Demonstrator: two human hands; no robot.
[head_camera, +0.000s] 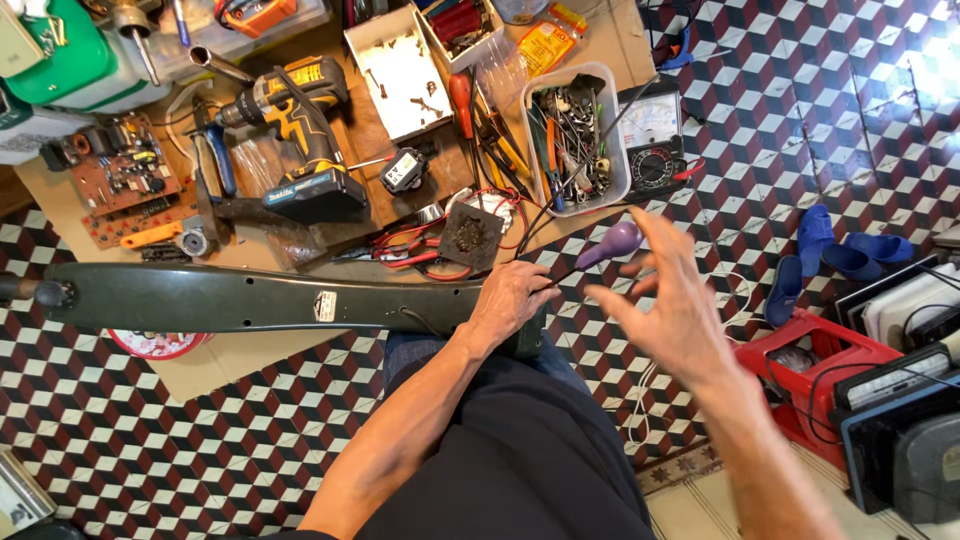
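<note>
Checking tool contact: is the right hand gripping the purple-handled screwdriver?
No. The right hand is open with fingers spread beside the purple-handled screwdriver, not closed around it.

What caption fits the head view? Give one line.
Left hand grips a long dark green housing across the lap; right hand hovers open near a purple-handled tool.

Cardboard sheet (230, 365) on patterned floor (780, 120) bears drill (300, 130), tool tub (575, 135).

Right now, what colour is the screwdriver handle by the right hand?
Purple; the screwdriver handle beside the right hand shows best in the head view.
</note>
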